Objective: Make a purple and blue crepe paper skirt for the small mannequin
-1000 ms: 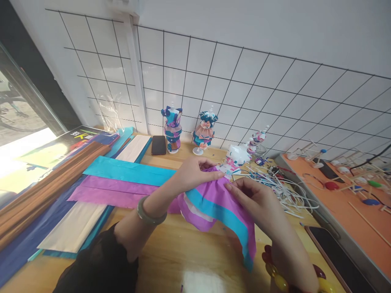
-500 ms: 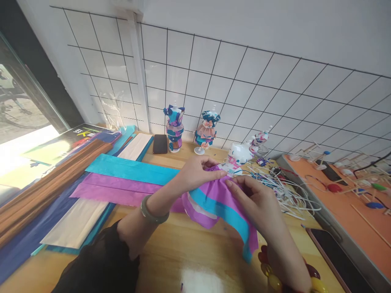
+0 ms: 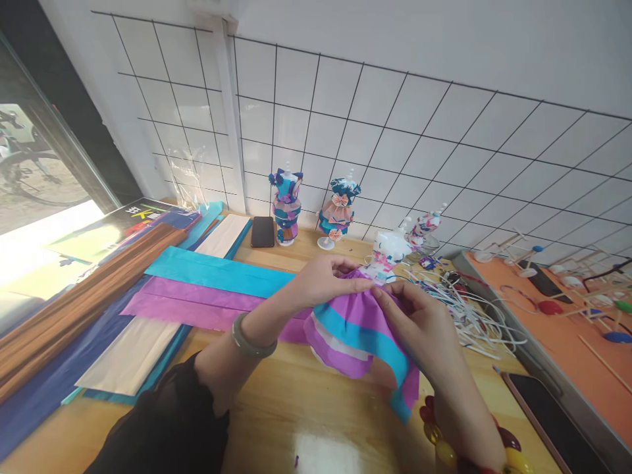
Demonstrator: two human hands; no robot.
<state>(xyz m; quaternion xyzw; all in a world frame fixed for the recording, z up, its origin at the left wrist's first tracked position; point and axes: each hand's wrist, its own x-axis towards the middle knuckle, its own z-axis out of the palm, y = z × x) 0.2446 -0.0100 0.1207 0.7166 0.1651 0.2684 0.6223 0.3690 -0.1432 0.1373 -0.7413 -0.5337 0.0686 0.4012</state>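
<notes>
A small white mannequin (image 3: 388, 253) with pink and blue patterned paper on its body leans over the table. Around its waist hangs a gathered crepe paper skirt (image 3: 363, 322) in purple and blue, with a pale layer beneath. My left hand (image 3: 333, 280) pinches the skirt's gathered top edge, thumb stretched along the waist. On the other side of the waist, my right hand (image 3: 415, 313) grips the same edge between thumb and fingers. A loose end of the purple and blue strip hangs down below my right hand. The mannequin's base is hidden.
Blue crepe paper (image 3: 217, 271), purple crepe paper (image 3: 197, 296) and brown crepe paper (image 3: 99, 283) strips lie at left. Two dressed mannequins (image 3: 287, 207) stand by the wall near a phone (image 3: 263, 232). Tangled white cords (image 3: 474, 316), another phone (image 3: 553, 421) and an orange tray (image 3: 592, 355) lie right.
Both hands stay on the skirt's waist, with my fingers shifted slightly closer together. The whole view has moved a little, so things appear slightly further right.
</notes>
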